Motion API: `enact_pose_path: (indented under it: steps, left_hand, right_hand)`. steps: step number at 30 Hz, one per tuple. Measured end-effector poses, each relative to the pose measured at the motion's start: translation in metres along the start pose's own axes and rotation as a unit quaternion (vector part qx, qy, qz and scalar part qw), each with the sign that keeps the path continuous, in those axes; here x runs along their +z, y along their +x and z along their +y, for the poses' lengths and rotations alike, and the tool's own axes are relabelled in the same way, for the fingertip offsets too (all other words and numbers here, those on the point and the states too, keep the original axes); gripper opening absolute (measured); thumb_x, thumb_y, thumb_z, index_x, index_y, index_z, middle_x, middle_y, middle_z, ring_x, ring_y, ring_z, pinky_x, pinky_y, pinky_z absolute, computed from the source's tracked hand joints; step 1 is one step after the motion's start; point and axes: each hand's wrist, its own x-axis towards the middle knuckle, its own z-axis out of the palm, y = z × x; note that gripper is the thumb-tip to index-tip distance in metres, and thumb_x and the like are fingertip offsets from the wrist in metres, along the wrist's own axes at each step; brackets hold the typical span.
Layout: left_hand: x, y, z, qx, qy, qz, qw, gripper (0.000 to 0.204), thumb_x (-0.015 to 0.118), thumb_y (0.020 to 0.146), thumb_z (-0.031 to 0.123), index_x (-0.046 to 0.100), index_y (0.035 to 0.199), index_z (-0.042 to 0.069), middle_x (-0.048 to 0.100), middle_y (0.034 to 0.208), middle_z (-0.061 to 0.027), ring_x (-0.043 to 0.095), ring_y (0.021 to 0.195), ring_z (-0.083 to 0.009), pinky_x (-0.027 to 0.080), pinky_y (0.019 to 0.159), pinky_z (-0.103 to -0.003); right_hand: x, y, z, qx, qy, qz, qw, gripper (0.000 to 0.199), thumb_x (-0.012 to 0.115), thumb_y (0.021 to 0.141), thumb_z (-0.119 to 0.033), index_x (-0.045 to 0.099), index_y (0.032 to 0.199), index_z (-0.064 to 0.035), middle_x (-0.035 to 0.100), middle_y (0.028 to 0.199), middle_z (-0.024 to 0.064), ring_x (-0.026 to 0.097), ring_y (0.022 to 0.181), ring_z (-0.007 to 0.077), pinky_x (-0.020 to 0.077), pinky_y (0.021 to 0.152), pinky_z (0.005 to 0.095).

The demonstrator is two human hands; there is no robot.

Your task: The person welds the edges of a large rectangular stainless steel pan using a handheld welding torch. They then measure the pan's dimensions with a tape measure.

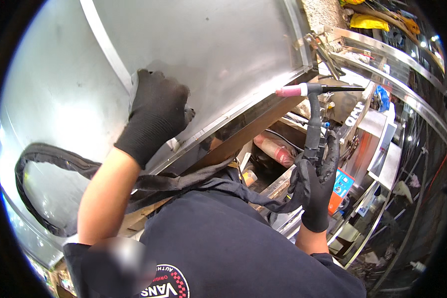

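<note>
My right hand (317, 191), in a black glove, is wrapped round the handle of a TIG welding torch (313, 121). The torch stands upright, its pink nozzle aimed left toward the edge of a steel sheet-metal box (233, 42) and its black back cap pointing right. My left hand (159, 107), gloved in black too, is closed in a fist against the flat steel face. Bits of something greyish show at its edges, but I cannot make out what it is. The torch's black sheathed cable (193, 180) runs from my right hand across my front and loops over the steel on the left.
An orange and blue machine (340, 189) stands beyond my right hand. A pinkish wrapped cylinder (275, 148) lies below the steel edge. Steel frame rails (402, 82) and scattered metal strips fill the right side. A yellow bag (370, 22) is at the far right.
</note>
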Motion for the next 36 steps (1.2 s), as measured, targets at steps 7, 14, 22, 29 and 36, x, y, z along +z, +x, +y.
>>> enact_pose_path:
  steps: [7, 14, 22, 29, 36]
  left_hand:
    - [-0.003, 0.011, 0.013, -0.040, 0.008, -0.035, 0.999, 0.028, 0.081, 0.070, 0.039, 0.075, 0.085, 0.015, 0.071, 0.095, -0.0112, 0.064, 0.099, -0.0317, 0.043, 0.093, -0.050]
    - [0.021, 0.006, 0.008, -0.027, -0.036, 0.120, 0.992, 0.082, 0.089, 0.057, 0.046, 0.058, 0.124, 0.011, 0.046, 0.144, -0.0210, 0.036, 0.138, -0.0443, 0.021, 0.119, -0.060]
    - [0.010, 0.008, 0.005, -0.114, 0.042, 0.011, 0.992, 0.133, 0.084, 0.060, 0.066, 0.019, 0.165, 0.015, 0.013, 0.170, -0.0255, 0.006, 0.157, -0.0454, 0.000, 0.124, -0.063]
    - [-0.004, 0.016, 0.012, -0.129, 0.049, -0.063, 0.988, 0.143, 0.081, 0.060, 0.071, 0.005, 0.168, 0.018, 0.001, 0.173, -0.0247, -0.001, 0.159, -0.0444, -0.008, 0.118, -0.071]
    - [0.001, 0.014, 0.008, -0.115, 0.045, -0.051, 0.991, 0.141, 0.080, 0.062, 0.071, 0.003, 0.168, 0.017, 0.000, 0.172, -0.0256, -0.002, 0.159, -0.0448, -0.008, 0.117, -0.073]
  right_hand:
    - [-0.005, -0.013, -0.002, -0.010, 0.075, 0.064, 0.995, 0.080, 0.065, 0.094, -0.004, 0.022, 0.161, -0.0042, 0.063, 0.099, 0.0065, 0.055, 0.066, 0.0066, 0.0441, 0.055, 0.0212]
    - [0.004, -0.015, -0.003, -0.034, 0.070, 0.089, 0.993, 0.082, 0.066, 0.092, -0.004, 0.022, 0.161, -0.0029, 0.064, 0.101, 0.0084, 0.056, 0.064, 0.0088, 0.0443, 0.054, 0.0224]
    - [0.015, -0.019, -0.004, 0.001, 0.041, 0.042, 0.998, 0.076, 0.065, 0.092, -0.008, 0.027, 0.157, 0.0019, 0.064, 0.109, 0.0094, 0.055, 0.069, 0.0071, 0.0420, 0.056, 0.0214]
    - [0.016, -0.014, 0.018, -0.038, 0.025, 0.035, 0.998, 0.074, 0.061, 0.094, -0.005, 0.027, 0.159, -0.0056, 0.063, 0.098, 0.0109, 0.056, 0.064, 0.0102, 0.0444, 0.053, 0.0231]
    - [0.022, -0.010, 0.004, 0.023, 0.035, 0.012, 0.999, 0.081, 0.064, 0.092, 0.000, 0.021, 0.160, 0.0028, 0.058, 0.135, 0.0165, 0.063, 0.113, 0.0211, 0.0489, 0.100, 0.0339]
